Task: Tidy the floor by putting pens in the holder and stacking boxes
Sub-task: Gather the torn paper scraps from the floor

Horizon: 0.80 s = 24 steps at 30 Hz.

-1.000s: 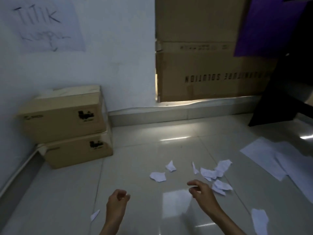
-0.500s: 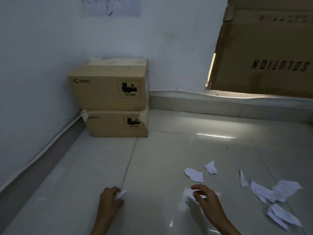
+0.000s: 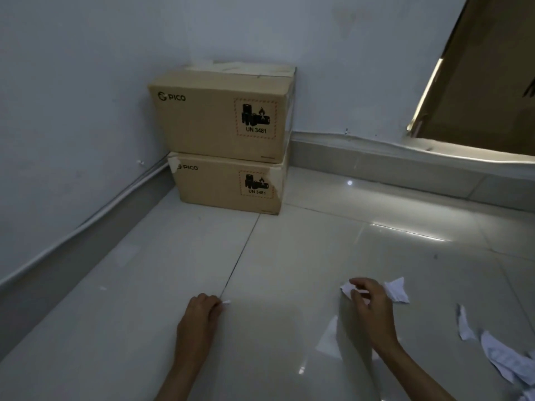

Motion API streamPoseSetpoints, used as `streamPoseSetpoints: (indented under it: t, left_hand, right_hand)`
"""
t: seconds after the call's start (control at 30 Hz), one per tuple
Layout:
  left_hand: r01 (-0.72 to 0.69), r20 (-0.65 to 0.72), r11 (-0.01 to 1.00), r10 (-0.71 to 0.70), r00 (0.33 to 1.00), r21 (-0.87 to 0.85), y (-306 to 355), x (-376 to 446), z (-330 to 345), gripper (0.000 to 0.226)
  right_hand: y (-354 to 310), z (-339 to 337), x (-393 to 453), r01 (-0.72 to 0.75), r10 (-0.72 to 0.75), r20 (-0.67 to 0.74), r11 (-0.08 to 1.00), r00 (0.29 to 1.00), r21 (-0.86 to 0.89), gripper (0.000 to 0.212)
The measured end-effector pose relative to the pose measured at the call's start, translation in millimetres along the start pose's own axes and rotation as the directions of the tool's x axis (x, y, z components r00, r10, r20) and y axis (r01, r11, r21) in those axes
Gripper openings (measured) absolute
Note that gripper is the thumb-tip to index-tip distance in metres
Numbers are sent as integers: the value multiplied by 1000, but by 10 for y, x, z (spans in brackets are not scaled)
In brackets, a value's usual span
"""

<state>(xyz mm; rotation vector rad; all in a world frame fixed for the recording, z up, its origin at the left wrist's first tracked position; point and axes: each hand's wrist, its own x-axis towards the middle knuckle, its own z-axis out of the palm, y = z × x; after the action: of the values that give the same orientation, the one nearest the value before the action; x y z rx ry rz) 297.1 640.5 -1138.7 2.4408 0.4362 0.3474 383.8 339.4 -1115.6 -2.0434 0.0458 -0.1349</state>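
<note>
The left hand (image 3: 202, 316) is curled shut, pinching a tiny white paper scrap (image 3: 226, 302) low over the glossy pale tiled floor (image 3: 304, 241). The right hand (image 3: 369, 299) pinches a larger torn white paper piece (image 3: 346, 287) between thumb and fingers, with another crumpled white scrap (image 3: 396, 289) lying just beside it.

The task's boxes are already stacked in the corner: the upper tan cardboard box (image 3: 220, 114) sits on the lower tan cardboard box (image 3: 228, 185), both matte, taped and printed with battery warning labels. No pens or holder are visible.

The thin, light scraps could slip from such slight pinches, and the slick tile gives little purchase for lifting flat pieces by their edges. More ragged white paper pieces (image 3: 503, 357) lie to the right and could scatter if brushed by the forearm. The upper box sits slightly offset from the lower, so a knock might shift it.
</note>
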Motion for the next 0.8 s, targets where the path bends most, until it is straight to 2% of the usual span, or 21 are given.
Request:
streamPoseSetpoints:
  t: [0.13,0.27,0.33,0.37,0.43,0.47,0.53,0.6,0.7,0.8]
  left_hand:
    - [24,-78,988,-36,996,-152,251,-68,-20,21]
    - [52,-97,939,-90,991,-340,619,-179,17,21]
    - [65,-76,896,-109,991,-440,857,-230,58,20]
    - [83,-55,869,-126,990,-489,955,-237,96,21]
    - [123,0,816,-149,989,-565,1134,-233,187,21]
    - [145,34,789,-156,987,-597,1224,-239,229,20]
    - [168,84,758,-148,985,-631,1395,-271,308,23]
    - [165,113,759,-121,986,-630,1531,-307,375,25]
    - [169,168,787,-85,982,-594,1657,-362,473,21]
    - [203,254,793,-63,965,-575,1749,-418,520,17]
  right_hand:
    - [183,-50,178,104,-44,179,934,983,-342,35]
    - [235,-57,76,253,-87,298,773,951,-582,18]
    - [164,-126,59,273,-69,330,729,942,-628,16]
    - [113,-153,70,251,-58,318,750,946,-612,13]
    - [45,-226,77,172,-50,254,859,966,-482,24]
    - [26,-269,59,113,-37,206,920,978,-374,28]
    - [-38,-350,2,40,-20,121,986,992,-165,20]
    - [-129,-409,-62,-8,9,106,1000,994,-8,12]
    - [-270,-489,-152,-110,67,193,969,979,222,16]
    - [-343,-530,-229,-164,72,290,937,954,308,17]
